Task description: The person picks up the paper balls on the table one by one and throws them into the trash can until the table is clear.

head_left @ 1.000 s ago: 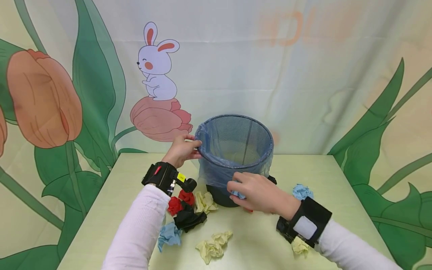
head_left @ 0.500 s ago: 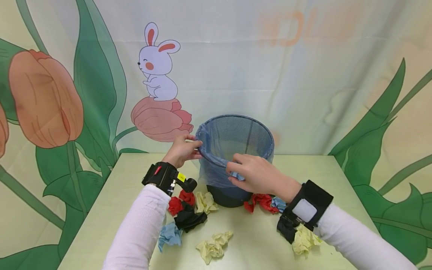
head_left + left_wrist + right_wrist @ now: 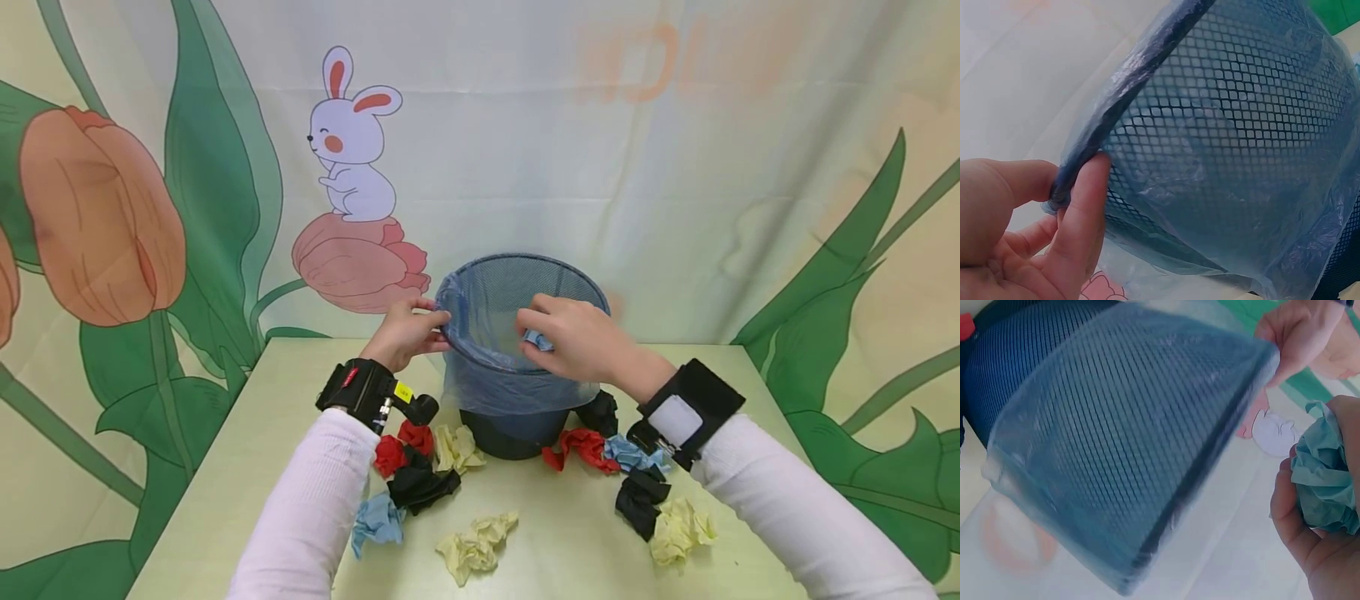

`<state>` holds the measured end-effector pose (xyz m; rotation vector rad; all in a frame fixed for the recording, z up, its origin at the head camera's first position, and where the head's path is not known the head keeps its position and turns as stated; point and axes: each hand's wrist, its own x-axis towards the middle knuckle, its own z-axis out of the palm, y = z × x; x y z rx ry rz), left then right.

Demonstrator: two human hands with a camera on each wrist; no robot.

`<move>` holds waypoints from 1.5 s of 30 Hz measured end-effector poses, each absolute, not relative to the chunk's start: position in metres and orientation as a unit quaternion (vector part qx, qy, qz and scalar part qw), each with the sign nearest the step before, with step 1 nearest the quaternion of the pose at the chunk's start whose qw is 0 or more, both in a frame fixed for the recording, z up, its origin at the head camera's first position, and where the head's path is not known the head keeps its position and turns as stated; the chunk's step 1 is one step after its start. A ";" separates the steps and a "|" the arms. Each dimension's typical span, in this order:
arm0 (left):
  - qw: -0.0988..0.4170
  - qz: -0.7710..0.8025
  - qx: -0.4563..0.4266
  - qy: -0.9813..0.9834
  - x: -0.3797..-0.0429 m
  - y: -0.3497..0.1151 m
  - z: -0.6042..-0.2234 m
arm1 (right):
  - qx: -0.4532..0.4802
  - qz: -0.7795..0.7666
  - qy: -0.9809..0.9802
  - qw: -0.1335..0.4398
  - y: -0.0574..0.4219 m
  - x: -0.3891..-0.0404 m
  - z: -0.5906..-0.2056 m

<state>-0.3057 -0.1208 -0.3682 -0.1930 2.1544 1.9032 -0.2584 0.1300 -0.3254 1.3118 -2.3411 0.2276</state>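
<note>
A mesh wastebasket [image 3: 513,429] lined with a thin blue plastic bag [image 3: 495,392] stands at the back of the table. At its left rim my left hand [image 3: 405,335] pinches the bag-covered edge between thumb and fingers, as the left wrist view shows up close. Over the front right part of the opening, my right hand [image 3: 577,340] holds a crumpled blue paper ball [image 3: 1325,472] in curled fingers. Most of that paper is hidden by the hand in the head view. The basket is upright, its bag folded over the rim.
Left of the basket lie red [image 3: 390,456], yellow [image 3: 456,450], black [image 3: 422,485] and blue crumpled papers [image 3: 377,522]. Another yellow paper [image 3: 476,547] lies in front. On the right are red [image 3: 581,451], blue [image 3: 633,454], black [image 3: 641,502] and yellow papers [image 3: 681,531]. A printed curtain [image 3: 675,208] hangs behind.
My right hand has risen with the blue paper ball from in front of the basket to above its opening. The left hand has stayed at the rim.
</note>
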 end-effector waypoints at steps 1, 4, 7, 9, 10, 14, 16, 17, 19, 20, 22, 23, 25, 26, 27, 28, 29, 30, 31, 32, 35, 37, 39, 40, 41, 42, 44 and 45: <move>0.130 0.656 -0.067 0.741 -0.306 -0.121 -0.368 | 0.471 0.082 -0.850 0.221 0.130 -0.260 -0.323; 0.130 0.659 -0.069 0.738 -0.305 -0.120 -0.368 | 0.463 0.084 -0.856 0.217 0.131 -0.266 -0.319; 0.131 0.661 -0.069 0.736 -0.305 -0.120 -0.368 | 0.453 0.084 -0.862 0.211 0.132 -0.270 -0.315; 0.131 0.661 -0.066 0.736 -0.306 -0.120 -0.368 | 0.447 0.083 -0.867 0.202 0.132 -0.273 -0.313; 0.130 0.660 -0.067 0.737 -0.306 -0.120 -0.368 | 0.443 0.081 -0.871 0.197 0.132 -0.274 -0.313; 0.129 0.658 -0.066 0.739 -0.306 -0.120 -0.368 | 0.430 0.079 -0.882 0.178 0.131 -0.280 -0.308; 0.129 0.657 -0.066 0.740 -0.306 -0.120 -0.368 | 0.424 0.081 -0.885 0.173 0.129 -0.285 -0.306; 0.129 0.657 -0.067 0.740 -0.306 -0.121 -0.368 | 0.423 0.084 -0.886 0.170 0.129 -0.287 -0.305; 0.130 0.658 -0.067 0.739 -0.306 -0.121 -0.368 | 0.416 0.089 -0.890 0.162 0.127 -0.290 -0.303; 0.130 0.658 -0.067 0.739 -0.306 -0.121 -0.368 | 0.412 0.092 -0.893 0.160 0.127 -0.292 -0.302; 0.131 0.658 -0.068 0.738 -0.305 -0.121 -0.367 | 0.402 0.095 -0.897 0.155 0.126 -0.296 -0.301; 0.131 0.659 -0.068 0.738 -0.305 -0.121 -0.367 | 0.397 0.098 -0.900 0.152 0.125 -0.297 -0.300; 0.132 0.658 -0.068 0.738 -0.305 -0.121 -0.366 | 0.387 0.099 -0.905 0.148 0.125 -0.299 -0.300; 0.132 0.658 -0.068 0.738 -0.305 -0.121 -0.366 | 0.382 0.098 -0.907 0.145 0.125 -0.300 -0.300; 0.132 0.658 -0.069 0.739 -0.305 -0.121 -0.366 | 0.378 0.098 -0.910 0.140 0.126 -0.302 -0.300; 0.132 0.657 -0.069 0.739 -0.305 -0.120 -0.366 | 0.374 0.098 -0.912 0.134 0.126 -0.303 -0.300; 0.132 0.657 -0.070 0.739 -0.305 -0.120 -0.366 | 0.369 0.098 -0.915 0.128 0.126 -0.303 -0.299; 0.132 0.657 -0.070 0.739 -0.305 -0.120 -0.366 | 0.363 0.097 -0.918 0.123 0.126 -0.305 -0.299; 0.132 0.656 -0.071 0.740 -0.305 -0.120 -0.366 | 0.357 0.097 -0.921 0.117 0.127 -0.306 -0.299; 0.132 0.656 -0.072 0.740 -0.305 -0.120 -0.366 | 0.350 0.098 -0.925 0.110 0.127 -0.307 -0.299; 0.132 0.655 -0.073 0.740 -0.306 -0.120 -0.366 | 0.327 0.099 -0.935 0.094 0.129 -0.309 -0.298; 0.132 0.655 -0.074 0.740 -0.306 -0.120 -0.367 | 0.314 0.099 -0.940 0.087 0.130 -0.311 -0.297; 0.132 0.656 -0.073 0.739 -0.306 -0.120 -0.367 | 0.303 0.095 -0.945 0.077 0.130 -0.312 -0.297; 0.132 0.657 -0.073 0.739 -0.306 -0.120 -0.367 | 0.298 0.093 -0.947 0.072 0.131 -0.312 -0.298; 0.133 0.657 -0.072 0.738 -0.306 -0.120 -0.367 | 0.295 0.091 -0.949 0.067 0.131 -0.312 -0.298; 0.133 0.658 -0.072 0.738 -0.306 -0.120 -0.366 | 0.291 0.090 -0.950 0.062 0.131 -0.312 -0.298; 0.134 0.659 -0.071 0.737 -0.305 -0.120 -0.366 | 0.289 0.087 -0.952 0.057 0.131 -0.312 -0.299; 0.135 0.660 -0.070 0.736 -0.305 -0.120 -0.366 | 0.289 0.086 -0.952 0.056 0.132 -0.311 -0.300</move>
